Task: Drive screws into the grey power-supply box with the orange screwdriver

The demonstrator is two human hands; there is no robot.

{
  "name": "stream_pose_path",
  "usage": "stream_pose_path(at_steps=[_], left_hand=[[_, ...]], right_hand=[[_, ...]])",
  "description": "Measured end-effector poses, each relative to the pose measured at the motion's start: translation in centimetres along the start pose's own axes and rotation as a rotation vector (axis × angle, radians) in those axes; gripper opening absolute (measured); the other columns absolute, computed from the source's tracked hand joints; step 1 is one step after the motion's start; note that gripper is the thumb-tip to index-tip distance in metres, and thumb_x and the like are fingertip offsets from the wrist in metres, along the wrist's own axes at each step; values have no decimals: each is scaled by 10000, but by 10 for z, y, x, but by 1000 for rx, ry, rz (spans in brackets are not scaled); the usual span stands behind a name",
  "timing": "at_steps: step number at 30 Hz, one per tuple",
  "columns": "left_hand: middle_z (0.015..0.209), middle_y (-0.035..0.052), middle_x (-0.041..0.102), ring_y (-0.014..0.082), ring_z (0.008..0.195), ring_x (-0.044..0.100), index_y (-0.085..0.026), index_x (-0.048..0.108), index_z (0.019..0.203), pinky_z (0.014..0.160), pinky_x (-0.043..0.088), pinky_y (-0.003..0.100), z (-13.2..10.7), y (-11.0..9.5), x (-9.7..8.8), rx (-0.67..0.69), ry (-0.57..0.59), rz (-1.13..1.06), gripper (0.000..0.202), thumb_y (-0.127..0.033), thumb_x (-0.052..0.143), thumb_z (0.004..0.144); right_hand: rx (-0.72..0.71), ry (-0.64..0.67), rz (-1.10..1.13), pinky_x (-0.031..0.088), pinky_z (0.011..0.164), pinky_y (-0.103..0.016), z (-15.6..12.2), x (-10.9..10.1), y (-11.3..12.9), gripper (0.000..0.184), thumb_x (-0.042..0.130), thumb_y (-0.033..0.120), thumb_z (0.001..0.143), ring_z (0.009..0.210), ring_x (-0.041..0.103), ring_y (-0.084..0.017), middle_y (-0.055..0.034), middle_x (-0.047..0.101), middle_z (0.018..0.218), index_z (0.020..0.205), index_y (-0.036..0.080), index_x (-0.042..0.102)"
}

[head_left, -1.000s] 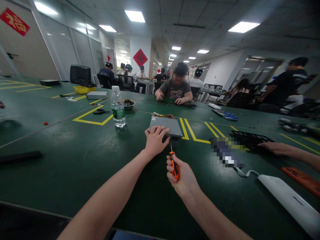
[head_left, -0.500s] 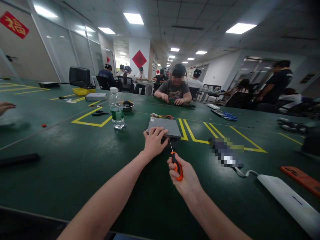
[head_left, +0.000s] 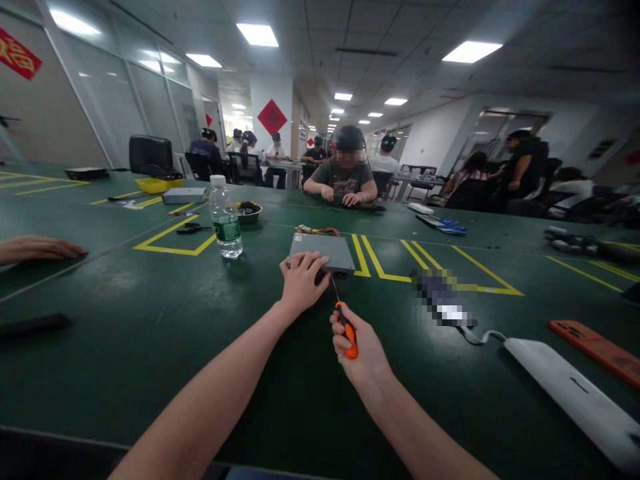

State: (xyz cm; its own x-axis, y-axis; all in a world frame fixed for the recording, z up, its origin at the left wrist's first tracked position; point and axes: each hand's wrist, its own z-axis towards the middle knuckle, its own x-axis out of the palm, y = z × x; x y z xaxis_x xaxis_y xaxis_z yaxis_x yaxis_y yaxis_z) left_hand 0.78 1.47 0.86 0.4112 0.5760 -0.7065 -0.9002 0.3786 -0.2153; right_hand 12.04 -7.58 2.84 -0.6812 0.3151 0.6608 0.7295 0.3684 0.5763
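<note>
Past the surface's (head_left: 305, 413) near edge, our right hand (head_left: 360, 340) leans its gripped screwdriver (head_left: 347, 328) further, seemingly still working the box (head_left: 339, 253) our left hand (head_left: 301, 281) clasps.

The flat grey box (head_left: 330, 250) under my left hand (head_left: 301, 280) looks like matt metal; my orange-and-black screwdriver handle (head_left: 351, 343), plastic. The dark green tabletop (head_left: 150, 360) is smooth with dull gloss; the clear bottle (head_left: 227, 230), shiny plastic.
</note>
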Motion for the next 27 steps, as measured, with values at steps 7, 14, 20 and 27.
stream_pose_path(at_steps=[7,14,20,27], left_hand=[[1237,39,533,270,1131,386,-304,539,1128,872,273,457,0,-1,0,-16,5,11,319,-359,501,816],[1233,39,536,268,1125,389,-294,536,1126,868,272,456,-1,-1,-1,-4,2,3,317,-365,491,821],[1241,37,526,272,1132,379,-302,535,1131,866,275,453,-1,0,0,-10,5,2,321,-364,499,818],[1240,17,526,260,1134,381,-305,525,1131,871,273,455,-1,1,2,-7,-8,-6,326,-366,510,812]], right_hand=[[23,-3,7,302,301,-70,-2,2,-1,229,398,206,912,386,411,-11,-2,520,612,728,133,514],[-28,-38,-20,273,284,-74,1,3,-8,122,542,206,840,363,366,-1,30,498,595,742,140,513],[-47,-26,-6,327,316,-80,-1,5,-8,146,490,226,878,411,421,-13,11,519,631,776,129,530],[-16,-21,-5,324,310,-90,3,6,-10,206,434,231,898,393,421,-20,4,513,602,760,118,537]])
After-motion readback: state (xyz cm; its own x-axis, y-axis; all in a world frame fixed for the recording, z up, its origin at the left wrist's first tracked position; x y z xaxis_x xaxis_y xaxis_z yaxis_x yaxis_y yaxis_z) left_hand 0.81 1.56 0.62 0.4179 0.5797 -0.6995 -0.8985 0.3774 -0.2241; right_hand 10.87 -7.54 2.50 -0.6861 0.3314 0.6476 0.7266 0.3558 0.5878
